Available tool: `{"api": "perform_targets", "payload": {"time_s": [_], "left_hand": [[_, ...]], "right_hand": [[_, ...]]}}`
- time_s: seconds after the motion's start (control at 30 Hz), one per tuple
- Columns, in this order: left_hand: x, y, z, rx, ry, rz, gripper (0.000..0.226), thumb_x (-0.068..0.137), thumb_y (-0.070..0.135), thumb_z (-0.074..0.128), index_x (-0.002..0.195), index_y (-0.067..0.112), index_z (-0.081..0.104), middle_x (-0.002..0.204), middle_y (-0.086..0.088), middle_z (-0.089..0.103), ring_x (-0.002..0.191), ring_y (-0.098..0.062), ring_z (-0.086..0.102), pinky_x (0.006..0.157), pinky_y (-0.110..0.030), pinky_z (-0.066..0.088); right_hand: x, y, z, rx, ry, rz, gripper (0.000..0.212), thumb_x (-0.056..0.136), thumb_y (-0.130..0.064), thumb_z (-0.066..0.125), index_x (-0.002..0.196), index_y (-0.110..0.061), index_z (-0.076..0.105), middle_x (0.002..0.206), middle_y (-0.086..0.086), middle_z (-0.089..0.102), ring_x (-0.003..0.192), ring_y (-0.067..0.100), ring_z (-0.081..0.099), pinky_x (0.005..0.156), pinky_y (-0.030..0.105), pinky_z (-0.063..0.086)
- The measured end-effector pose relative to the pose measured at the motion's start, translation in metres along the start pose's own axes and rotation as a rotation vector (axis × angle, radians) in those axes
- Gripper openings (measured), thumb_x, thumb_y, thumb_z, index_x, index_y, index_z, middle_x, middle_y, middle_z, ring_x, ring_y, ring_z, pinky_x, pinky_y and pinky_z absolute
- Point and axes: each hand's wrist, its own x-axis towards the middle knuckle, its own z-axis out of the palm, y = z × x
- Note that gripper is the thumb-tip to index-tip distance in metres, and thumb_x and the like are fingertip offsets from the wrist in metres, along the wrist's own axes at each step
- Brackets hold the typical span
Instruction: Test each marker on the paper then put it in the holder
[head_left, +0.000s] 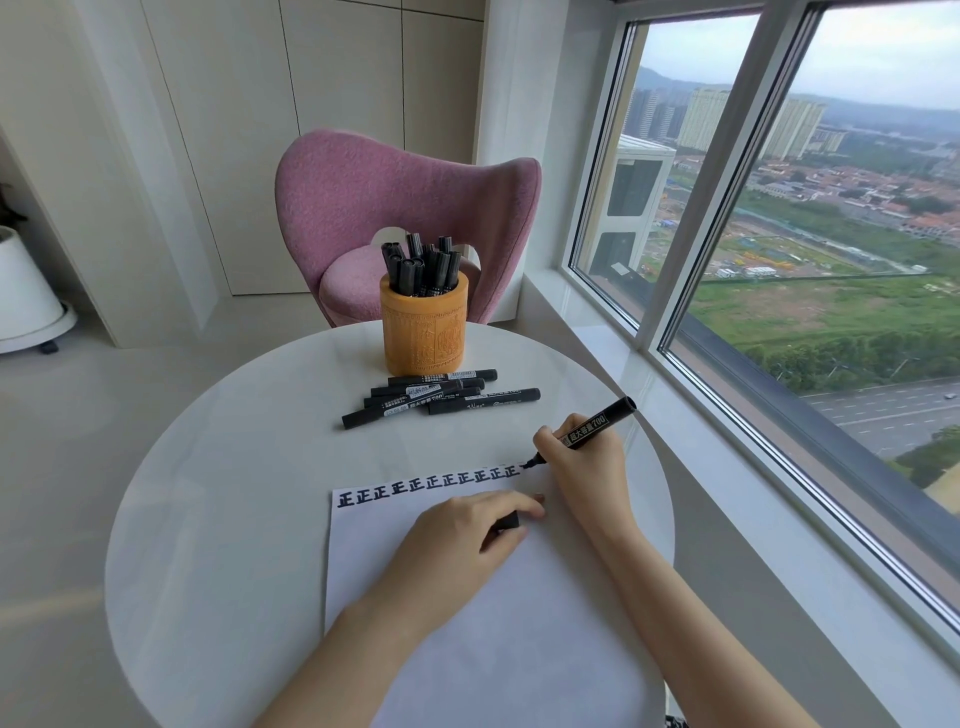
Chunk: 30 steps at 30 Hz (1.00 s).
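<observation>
One uncapped marker (591, 426) is pinched by the right hand (582, 467), tip at the paper (519, 649) edge facing the holder (424, 338), barrel slanting right of the holder; its likely cap (508, 521) is gripped by the left hand (462, 535), farther from the holder.

Pink chair (405, 218) beside big daylit window (810, 249).

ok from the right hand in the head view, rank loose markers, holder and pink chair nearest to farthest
1. Loose markers, on the table, left of and beyond the right hand.
2. Orange holder, just behind them.
3. Pink chair, past the table.
</observation>
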Motion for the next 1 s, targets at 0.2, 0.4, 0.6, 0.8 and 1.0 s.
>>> {"api": "perform_targets", "payload": {"time_s": [0.2, 0.4, 0.6, 0.8, 1.0], "left_hand": [[-0.0002, 0.0005, -0.0003, -0.002, 0.0, 0.001, 0.023, 0.092, 0.021, 0.054, 0.108, 0.034, 0.063, 0.114, 0.03, 0.062, 0.1, 0.007, 0.058, 0.088, -0.013, 0.043], [-0.0006, 0.0007, -0.0002, 0.005, 0.002, 0.003, 0.022, 0.092, 0.023, 0.054, 0.108, 0.034, 0.063, 0.114, 0.03, 0.063, 0.093, 0.006, 0.057, 0.084, -0.012, 0.043], [-0.0003, 0.0014, -0.0008, 0.004, 0.003, 0.007, 0.022, 0.092, 0.022, 0.054, 0.108, 0.034, 0.063, 0.116, 0.03, 0.062, 0.098, 0.009, 0.056, 0.087, -0.012, 0.043], [-0.0006, 0.002, -0.001, 0.019, 0.001, 0.011, 0.022, 0.092, 0.023, 0.054, 0.108, 0.035, 0.063, 0.113, 0.03, 0.062, 0.083, 0.019, 0.052, 0.079, -0.004, 0.039], [-0.0004, 0.0016, -0.0005, 0.009, 0.011, 0.01, 0.022, 0.092, 0.022, 0.054, 0.108, 0.035, 0.063, 0.115, 0.029, 0.062, 0.1, 0.007, 0.057, 0.087, -0.013, 0.044]], "right_hand": [[-0.0007, -0.0007, -0.0006, -0.006, -0.008, -0.008, 0.027, 0.077, -0.005, 0.059, 0.062, -0.011, 0.038, 0.055, 0.0, 0.031, 0.05, 0.009, 0.026, 0.045, 0.019, 0.024], [-0.0012, -0.002, -0.0024, 0.047, 0.014, -0.002, 0.025, 0.077, -0.004, 0.058, 0.063, -0.009, 0.038, 0.055, -0.002, 0.031, 0.049, 0.008, 0.025, 0.044, 0.018, 0.023], [-0.0025, -0.0021, -0.0007, 0.028, 0.003, -0.017, 0.026, 0.077, -0.004, 0.057, 0.063, -0.01, 0.037, 0.058, 0.002, 0.029, 0.054, 0.011, 0.024, 0.047, 0.024, 0.021], [-0.0019, -0.0023, -0.0003, 0.028, 0.018, -0.011, 0.029, 0.077, -0.003, 0.056, 0.062, -0.013, 0.034, 0.056, -0.001, 0.028, 0.053, 0.011, 0.023, 0.046, 0.023, 0.02], [-0.0013, -0.0022, -0.0025, 0.056, 0.013, 0.006, 0.028, 0.08, -0.006, 0.058, 0.06, -0.011, 0.039, 0.056, 0.0, 0.038, 0.048, 0.007, 0.03, 0.045, 0.019, 0.026]]}}
